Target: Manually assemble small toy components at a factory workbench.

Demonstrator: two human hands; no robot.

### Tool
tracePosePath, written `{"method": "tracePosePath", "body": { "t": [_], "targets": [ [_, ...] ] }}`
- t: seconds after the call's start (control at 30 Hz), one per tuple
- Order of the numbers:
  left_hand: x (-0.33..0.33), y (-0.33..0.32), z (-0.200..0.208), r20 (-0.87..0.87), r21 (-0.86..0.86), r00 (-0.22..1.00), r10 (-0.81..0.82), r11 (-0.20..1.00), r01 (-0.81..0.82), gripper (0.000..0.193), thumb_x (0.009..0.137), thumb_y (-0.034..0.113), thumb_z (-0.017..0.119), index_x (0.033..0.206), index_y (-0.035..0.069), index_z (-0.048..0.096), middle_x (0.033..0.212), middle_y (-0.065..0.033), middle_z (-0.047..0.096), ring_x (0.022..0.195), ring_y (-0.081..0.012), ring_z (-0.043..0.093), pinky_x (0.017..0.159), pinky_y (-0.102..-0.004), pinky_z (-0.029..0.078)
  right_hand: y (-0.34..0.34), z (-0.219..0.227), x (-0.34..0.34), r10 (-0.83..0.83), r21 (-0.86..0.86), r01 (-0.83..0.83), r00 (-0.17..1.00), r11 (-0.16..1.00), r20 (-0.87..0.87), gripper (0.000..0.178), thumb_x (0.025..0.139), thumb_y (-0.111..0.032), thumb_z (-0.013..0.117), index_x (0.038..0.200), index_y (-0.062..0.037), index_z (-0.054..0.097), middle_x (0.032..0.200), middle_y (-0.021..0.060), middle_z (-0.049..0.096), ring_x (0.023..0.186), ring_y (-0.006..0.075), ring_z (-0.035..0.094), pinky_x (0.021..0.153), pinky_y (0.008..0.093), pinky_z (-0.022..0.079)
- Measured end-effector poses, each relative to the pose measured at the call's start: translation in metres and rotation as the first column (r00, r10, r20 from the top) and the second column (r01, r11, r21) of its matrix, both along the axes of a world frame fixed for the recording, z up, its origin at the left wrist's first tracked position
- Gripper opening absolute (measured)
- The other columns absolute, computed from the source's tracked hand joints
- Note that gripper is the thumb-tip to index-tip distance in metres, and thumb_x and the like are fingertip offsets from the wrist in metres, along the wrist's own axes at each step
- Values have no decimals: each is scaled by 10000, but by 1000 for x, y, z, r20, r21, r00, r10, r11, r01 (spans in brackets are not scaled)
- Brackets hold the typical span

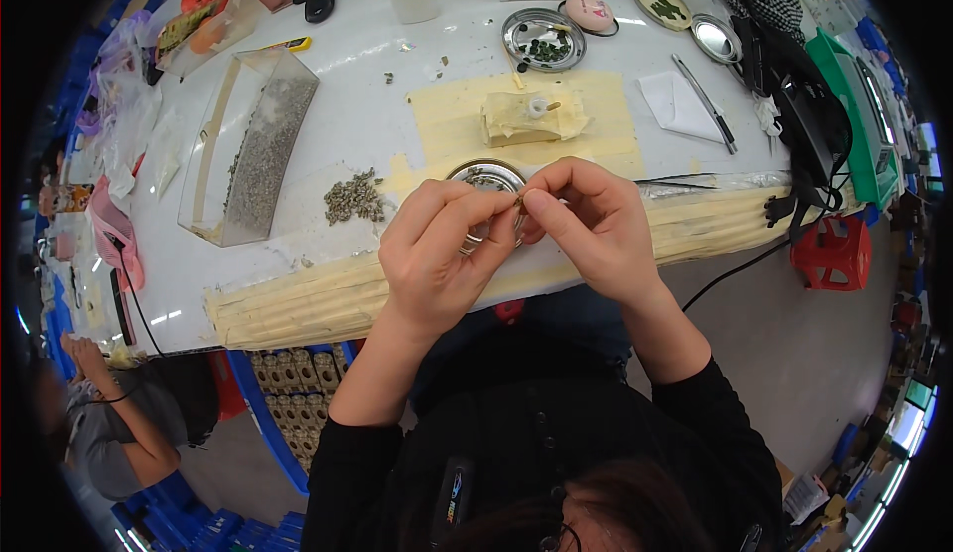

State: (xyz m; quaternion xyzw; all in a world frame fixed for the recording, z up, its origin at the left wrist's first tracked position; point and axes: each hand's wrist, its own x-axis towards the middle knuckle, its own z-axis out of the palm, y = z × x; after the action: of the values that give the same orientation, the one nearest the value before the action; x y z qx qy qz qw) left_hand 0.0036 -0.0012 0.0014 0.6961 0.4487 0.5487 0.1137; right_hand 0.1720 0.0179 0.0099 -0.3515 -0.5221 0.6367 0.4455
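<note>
Both my hands meet over a round metal dish near the table's front edge. My left hand is closed in a pinch, thumb and forefinger on a tiny brownish piece. From the other side my right hand pinches at the same spot, its thumb and forefinger pressed together; what lies between them is too small to name. Several small grey-green bits lie in the dish, partly hidden by my hands. Left of my left hand is a loose pile of small grey-green pieces.
A clear box of the same small pieces stands at left. Beyond my hands sits a tape-covered block, then a metal plate of dark green pieces. A pen lies at right. A co-worker's arm shows at far left.
</note>
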Motion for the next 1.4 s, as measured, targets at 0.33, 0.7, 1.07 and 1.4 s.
{"method": "tracePosePath", "body": {
  "t": [0.33, 0.7, 1.07, 1.4],
  "targets": [
    [-2, -2, 1, 42, -25, 998, -39, 999, 40, 189, 717, -53, 770, 878, 25, 711, 778, -63, 629, 655, -162, 609, 564, -260, 491, 3, 2, 4, 82, -157, -96, 992, 983, -96, 149, 947, -121, 636, 974, 25, 627, 873, 47, 650, 745, 77, 636, 675, 228, 546],
    [-8, -2, 4, 111, -65, 988, -103, 992, 111, 194, 722, -59, 769, 897, 5, 716, 802, -80, 641, 681, -152, 633, 588, -249, 503, 5, 3, 3, 140, -295, -212, 959, 932, -248, 179, 955, -172, 636, 994, 2, 629, 846, 32, 654, 728, 79, 633, 682, 236, 543],
    [-3, -2, 0, 54, -16, 998, -21, 1000, 22, 177, 724, -36, 776, 880, 12, 707, 784, -70, 630, 652, -151, 619, 562, -252, 501, -4, 1, -3, -26, -40, 24, 998, 999, -63, 115, 905, -36, 648, 990, 37, 622, 892, 54, 656, 784, 84, 652, 688, 229, 541],
    [-1, -1, 1, 18, 30, 999, 28, 999, -29, 181, 709, -33, 774, 866, 23, 705, 759, -67, 622, 637, -175, 603, 549, -269, 485, -5, -3, -6, -106, 138, 101, 994, 985, 28, 115, 876, -7, 666, 977, 40, 641, 910, 69, 669, 773, 101, 665, 689, 229, 547]
  ]
}}
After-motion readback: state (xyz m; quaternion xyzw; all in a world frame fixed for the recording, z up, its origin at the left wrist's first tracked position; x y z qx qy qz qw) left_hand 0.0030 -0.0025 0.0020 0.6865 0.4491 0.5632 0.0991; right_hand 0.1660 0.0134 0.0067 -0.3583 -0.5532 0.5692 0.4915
